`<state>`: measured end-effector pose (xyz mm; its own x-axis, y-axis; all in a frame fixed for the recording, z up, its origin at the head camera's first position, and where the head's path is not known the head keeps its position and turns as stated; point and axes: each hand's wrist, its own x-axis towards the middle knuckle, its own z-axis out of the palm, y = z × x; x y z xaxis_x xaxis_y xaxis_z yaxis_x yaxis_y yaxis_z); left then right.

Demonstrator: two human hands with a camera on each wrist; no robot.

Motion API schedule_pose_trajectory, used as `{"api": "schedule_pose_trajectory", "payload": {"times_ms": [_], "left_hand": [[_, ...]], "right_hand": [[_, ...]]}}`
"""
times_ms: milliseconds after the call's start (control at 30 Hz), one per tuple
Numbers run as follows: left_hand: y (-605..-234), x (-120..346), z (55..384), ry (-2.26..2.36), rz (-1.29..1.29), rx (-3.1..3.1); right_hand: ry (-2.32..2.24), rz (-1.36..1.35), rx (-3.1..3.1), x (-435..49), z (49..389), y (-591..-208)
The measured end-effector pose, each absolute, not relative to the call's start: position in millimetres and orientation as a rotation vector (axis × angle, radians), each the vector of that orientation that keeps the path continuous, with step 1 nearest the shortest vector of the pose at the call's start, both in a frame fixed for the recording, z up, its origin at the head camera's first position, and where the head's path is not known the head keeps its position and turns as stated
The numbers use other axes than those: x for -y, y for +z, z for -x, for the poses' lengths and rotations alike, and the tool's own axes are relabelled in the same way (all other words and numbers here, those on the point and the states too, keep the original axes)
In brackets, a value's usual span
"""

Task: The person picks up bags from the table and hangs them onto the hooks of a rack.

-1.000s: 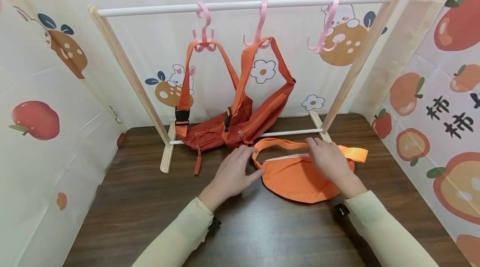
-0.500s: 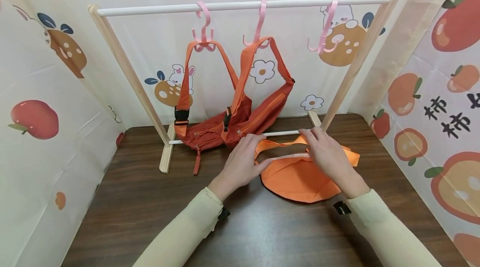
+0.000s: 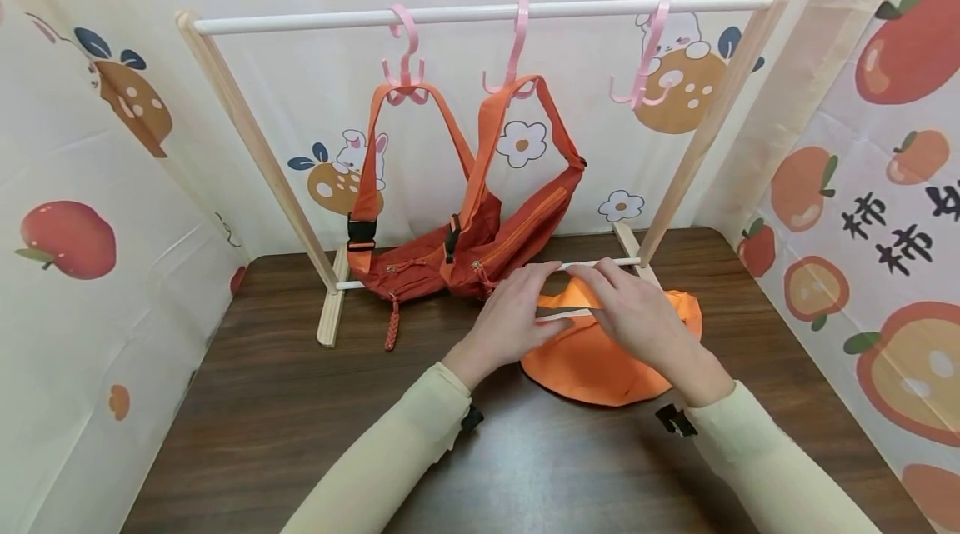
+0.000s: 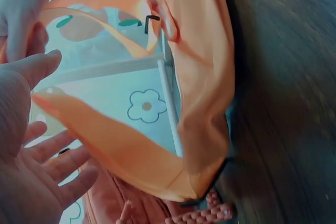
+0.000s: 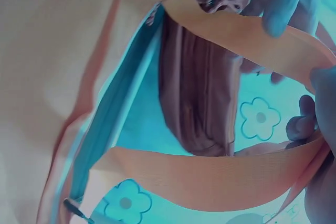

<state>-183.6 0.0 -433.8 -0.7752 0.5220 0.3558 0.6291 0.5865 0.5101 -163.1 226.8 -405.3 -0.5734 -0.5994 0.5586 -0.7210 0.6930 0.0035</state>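
An orange waist bag lies on the dark wooden table, its strap raised in a loop. At the top of that loop, my right hand holds the strap; the right wrist view shows the webbing running up into its fingers. My left hand is close by on the left, with spread, mostly straight fingers and the thumb apart. The strap passes between that thumb and fingers without being gripped. Part of the bag is hidden behind both hands.
A wooden rack with a white bar stands behind. Two dark red bags hang by orange straps from the left pink hook and middle pink hook. The right pink hook holds nothing. Printed cloth surrounds the table.
My left hand has moved right, closer to the right hand. The right hand has shifted slightly left, drawing the strap up and inward; its loose right-hand end has pulled in.
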Motion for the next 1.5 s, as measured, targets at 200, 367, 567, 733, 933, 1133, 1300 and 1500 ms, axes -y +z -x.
{"api": "schedule_pose_trajectory", "payload": {"times_ms": [200, 367, 567, 733, 933, 1133, 1300, 1500], "left_hand": [[-435.0, -7.0, 182.2, -1.082, 1.033, 2.572], [-435.3, -7.2, 178.9, -1.112, 1.023, 2.527], [-436.2, -4.3, 178.1, -1.265, 0.981, 2.463], [-435.2, 2.7, 179.9, -1.426, 0.918, 2.37], [-429.0, 13.9, 181.6, -1.525, 0.847, 2.28], [-424.6, 21.7, 182.6, -1.538, 0.743, 2.291], [-424.9, 25.8, 184.5, -1.561, 0.679, 2.317], [-423.5, 29.5, 187.0, -1.569, 0.645, 2.341]], "right_hand": [[0.358, -1.074, 2.371, -217.7, 155.4, -400.9], [0.424, -1.124, 2.349, -212.3, 152.2, -399.0], [0.474, -1.147, 2.318, -209.8, 151.6, -398.8], [0.494, -1.111, 2.326, -213.3, 154.7, -401.3], [0.535, -1.036, 2.385, -223.0, 159.7, -404.8], [0.612, -0.968, 2.459, -236.9, 167.7, -403.5], [0.745, -0.903, 2.513, -253.2, 178.1, -405.7], [0.988, -0.84, 2.525, -274.2, 193.1, -401.7]]}}
